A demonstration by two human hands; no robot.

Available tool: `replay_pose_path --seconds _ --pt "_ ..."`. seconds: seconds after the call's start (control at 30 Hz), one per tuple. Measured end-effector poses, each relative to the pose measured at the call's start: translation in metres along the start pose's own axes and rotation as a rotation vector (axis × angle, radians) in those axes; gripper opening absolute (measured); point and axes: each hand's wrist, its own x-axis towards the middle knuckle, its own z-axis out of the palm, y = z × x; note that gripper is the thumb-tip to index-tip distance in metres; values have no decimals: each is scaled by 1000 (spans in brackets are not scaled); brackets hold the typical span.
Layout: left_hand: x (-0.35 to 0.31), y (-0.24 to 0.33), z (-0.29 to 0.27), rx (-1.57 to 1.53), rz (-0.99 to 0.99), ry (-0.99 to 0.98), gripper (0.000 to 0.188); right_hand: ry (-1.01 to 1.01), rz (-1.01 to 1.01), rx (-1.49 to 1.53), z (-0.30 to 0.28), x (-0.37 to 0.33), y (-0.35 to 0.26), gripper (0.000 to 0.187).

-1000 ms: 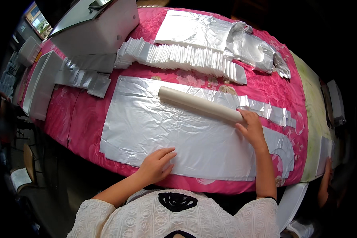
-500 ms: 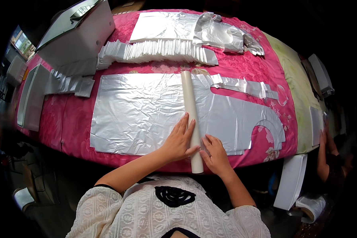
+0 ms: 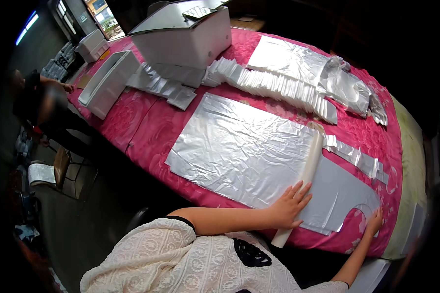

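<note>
- A long table (image 3: 146, 132) draped in a pink flowered cloth fills a dim workroom; another person stands in shadow off its far left edge.
- At the near edge of the table lies a large silver foil sheet (image 3: 239, 146), creased but spread flat, with a curved notch cut into its right end.
- A pale cardboard roller (image 3: 305, 178) lies across the sheet, running from the table's near edge toward its middle. The foil to the left of the roller looks pressed out; judging from this, the smaller stretch to its right is what remains to be smoothed.
- The left hand (image 3: 289, 207) rests palm down on the roller's near end, fingers spread and open, pressing rather than clasping.
- The right hand (image 3: 375, 222) lies flat at the sheet's right corner by the notch, fingers extended, gripping nothing, forearm reaching up from below.
- Beyond the roller sit a fanned stack of white folded pieces (image 3: 274, 85), more foil sheets (image 3: 288, 58), loose foil strips (image 3: 354, 156) and a white machine (image 3: 186, 34).
</note>
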Motion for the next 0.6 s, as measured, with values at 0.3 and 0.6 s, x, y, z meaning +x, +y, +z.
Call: replay_pose_path --seconds 0.3,0.6 --pt "3 -4 3 -36 16 17 77 304 -170 192 -51 -32 -106 12" --pt "25 -29 -38 -1655 -625 -219 39 -448 -438 1089 -138 -165 -331 21"
